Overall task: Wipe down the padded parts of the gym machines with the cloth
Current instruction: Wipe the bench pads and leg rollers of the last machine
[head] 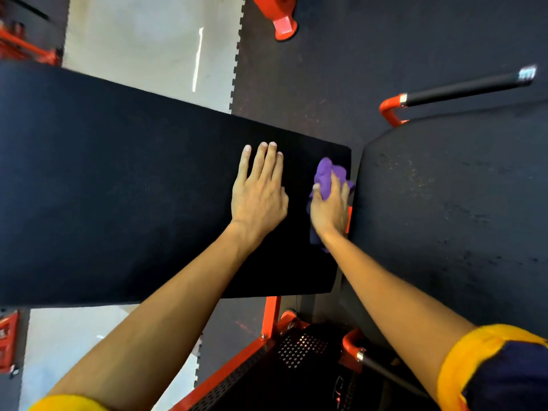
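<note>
Two hands are being held on the long black bench pad [133,188]. The left hand [258,200] is being laid flat on the padding, palm down, with the fingers straight and close together; nothing is being gripped by it. The right hand [329,209] is being closed round a purple cloth [324,173], with thumb and fingers curled over the bunched fabric, which is being pressed onto the pad close to its right-hand end.

Much of the cloth is being covered by the right hand, and its lower part is being lost in shadow beside the wrist. The pad's left end is being cut off by the picture edge. Only a sliver of the orange frame [271,315] is being shown in the gap beside the right wrist, with more of it below the pad. The tip of the black handle bar [462,87] at upper right is being blurred. Both upper arms are being cut off at the yellow sleeves [462,360].

The bunched part of the cloth is being pushed out beyond the right fingertips, towards the pad's far corner, while the rest is being trailed back under the palm. It is lying just beside the gap before the second black pad [444,218], and to the right of the left hand, apart from it.
</note>
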The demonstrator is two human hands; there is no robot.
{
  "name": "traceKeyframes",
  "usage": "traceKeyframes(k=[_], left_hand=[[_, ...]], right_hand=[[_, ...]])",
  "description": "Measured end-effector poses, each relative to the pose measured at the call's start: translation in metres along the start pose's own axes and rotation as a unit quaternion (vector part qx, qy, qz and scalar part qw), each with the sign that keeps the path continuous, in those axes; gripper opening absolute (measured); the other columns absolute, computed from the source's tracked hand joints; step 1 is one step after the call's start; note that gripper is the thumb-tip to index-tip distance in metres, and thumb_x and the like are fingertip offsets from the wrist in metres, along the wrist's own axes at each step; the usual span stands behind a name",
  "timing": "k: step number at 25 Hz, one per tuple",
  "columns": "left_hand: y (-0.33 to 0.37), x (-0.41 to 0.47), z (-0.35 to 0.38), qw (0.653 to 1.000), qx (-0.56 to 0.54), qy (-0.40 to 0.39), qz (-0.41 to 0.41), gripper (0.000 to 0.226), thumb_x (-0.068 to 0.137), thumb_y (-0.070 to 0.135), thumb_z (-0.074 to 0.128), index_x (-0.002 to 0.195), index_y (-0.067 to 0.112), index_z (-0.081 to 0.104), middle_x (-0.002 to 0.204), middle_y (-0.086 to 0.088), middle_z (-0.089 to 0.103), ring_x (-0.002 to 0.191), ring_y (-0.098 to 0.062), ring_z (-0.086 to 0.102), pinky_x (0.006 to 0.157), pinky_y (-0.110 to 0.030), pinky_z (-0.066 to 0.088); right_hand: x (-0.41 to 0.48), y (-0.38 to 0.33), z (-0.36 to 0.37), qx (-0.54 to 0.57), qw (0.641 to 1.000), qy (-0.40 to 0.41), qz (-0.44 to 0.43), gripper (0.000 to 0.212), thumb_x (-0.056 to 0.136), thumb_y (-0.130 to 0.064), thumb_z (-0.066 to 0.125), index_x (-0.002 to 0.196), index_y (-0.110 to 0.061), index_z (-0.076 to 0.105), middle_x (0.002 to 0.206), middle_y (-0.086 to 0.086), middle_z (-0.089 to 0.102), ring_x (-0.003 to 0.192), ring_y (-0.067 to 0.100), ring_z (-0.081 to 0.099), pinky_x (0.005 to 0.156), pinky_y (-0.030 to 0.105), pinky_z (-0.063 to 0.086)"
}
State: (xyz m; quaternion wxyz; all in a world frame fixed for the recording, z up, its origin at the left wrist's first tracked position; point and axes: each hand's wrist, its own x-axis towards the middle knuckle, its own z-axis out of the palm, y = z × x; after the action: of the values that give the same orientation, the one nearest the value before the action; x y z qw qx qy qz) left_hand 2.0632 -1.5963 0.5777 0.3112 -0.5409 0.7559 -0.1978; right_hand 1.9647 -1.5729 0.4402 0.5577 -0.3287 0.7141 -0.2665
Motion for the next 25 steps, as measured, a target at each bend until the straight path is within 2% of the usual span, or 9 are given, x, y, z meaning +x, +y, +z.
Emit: traceKeyframes(k=[2,5,7,9,14,15,20,22,25], left_hand=[[-0.007,0.021,-0.004,1.000,0.016,0.001,-0.007,0.070,0.098,0.038,0.037,0.158,0.003,0.027,0.166,-0.016,0.024,0.155,-0.030,0.017,0.127,-0.052,0.002],[-0.016,0.043,-0.007,0.999,0.036,0.013,0.001,0.065,0.101,0.037,0.032,0.156,0.003,0.031,0.161,-0.015,0.035,0.152,-0.032,0.025,0.127,-0.052,0.003],[-0.013,0.049,-0.002,0.998,0.057,0.034,0.006,0.061,0.101,0.036,0.034,0.152,0.002,0.039,0.153,-0.015,0.046,0.146,-0.033,0.035,0.125,-0.052,0.010],[-0.012,0.053,0.003,0.998,0.061,0.035,0.005,0.062,0.102,0.036,0.031,0.152,0.001,0.038,0.154,-0.016,0.045,0.147,-0.034,0.034,0.125,-0.053,0.013],[-0.006,0.054,0.006,0.996,0.092,0.018,0.005,0.066,0.106,0.040,0.018,0.158,-0.001,0.022,0.162,-0.019,0.030,0.153,-0.036,0.020,0.125,-0.058,0.008],[-0.005,0.054,0.007,0.995,0.094,0.018,0.006,0.066,0.106,0.040,0.018,0.158,-0.001,0.022,0.162,-0.019,0.030,0.153,-0.036,0.020,0.125,-0.058,0.007],[0.002,0.060,0.010,0.995,0.095,0.009,0.003,0.067,0.106,0.041,0.018,0.157,-0.003,0.021,0.160,-0.019,0.032,0.151,-0.039,0.022,0.124,-0.062,0.008],[0.005,0.062,0.012,0.996,0.088,0.010,0.002,0.068,0.106,0.040,0.017,0.156,-0.005,0.020,0.159,-0.021,0.032,0.151,-0.040,0.022,0.123,-0.064,0.009],[0.008,0.065,0.015,0.996,0.085,0.015,0.000,0.068,0.106,0.040,0.016,0.156,-0.006,0.019,0.157,-0.024,0.032,0.149,-0.041,0.024,0.122,-0.064,0.008]], right_hand=[[-0.023,-0.003,-0.004,-0.019,0.999,-0.032,-0.040,0.061,0.102,-0.035,0.056,0.158,-0.040,0.032,0.169,0.002,0.020,0.143,0.032,0.042,0.106,0.039,0.044],[-0.015,-0.045,-0.005,-0.016,0.989,-0.015,-0.144,0.064,0.097,-0.023,0.062,0.153,-0.045,0.041,0.167,-0.006,0.025,0.135,0.030,0.049,0.096,0.038,0.048],[0.014,-0.074,-0.002,-0.022,0.979,0.001,-0.202,0.059,0.097,-0.025,0.061,0.150,-0.047,0.045,0.166,-0.011,0.026,0.132,0.028,0.046,0.098,0.038,0.047],[0.052,-0.077,-0.002,-0.045,0.981,-0.001,-0.189,0.052,0.100,-0.034,0.057,0.149,-0.048,0.045,0.165,-0.012,0.024,0.135,0.030,0.041,0.102,0.039,0.045],[0.105,-0.035,-0.014,-0.035,0.998,-0.045,0.019,0.049,0.106,-0.051,0.035,0.154,-0.044,0.036,0.167,-0.001,0.021,0.151,0.035,0.021,0.120,0.044,0.024],[0.106,-0.044,-0.015,-0.035,0.998,-0.055,0.005,0.048,0.107,-0.050,0.032,0.153,-0.040,0.039,0.166,-0.001,0.023,0.150,0.036,0.022,0.119,0.044,0.025],[0.096,-0.109,-0.009,-0.119,0.961,-0.114,-0.222,0.043,0.105,-0.054,0.037,0.140,-0.038,0.057,0.159,-0.012,0.037,0.141,0.029,0.033,0.115,0.041,0.033],[0.117,-0.112,-0.017,-0.169,0.950,-0.145,-0.221,0.044,0.104,-0.055,0.038,0.139,-0.037,0.057,0.154,-0.007,0.045,0.141,0.031,0.035,0.114,0.045,0.035],[0.172,-0.085,-0.036,-0.300,0.926,-0.178,-0.145,0.046,0.102,-0.051,0.034,0.138,-0.037,0.059,0.147,0.006,0.052,0.135,0.040,0.041,0.111,0.049,0.036]])
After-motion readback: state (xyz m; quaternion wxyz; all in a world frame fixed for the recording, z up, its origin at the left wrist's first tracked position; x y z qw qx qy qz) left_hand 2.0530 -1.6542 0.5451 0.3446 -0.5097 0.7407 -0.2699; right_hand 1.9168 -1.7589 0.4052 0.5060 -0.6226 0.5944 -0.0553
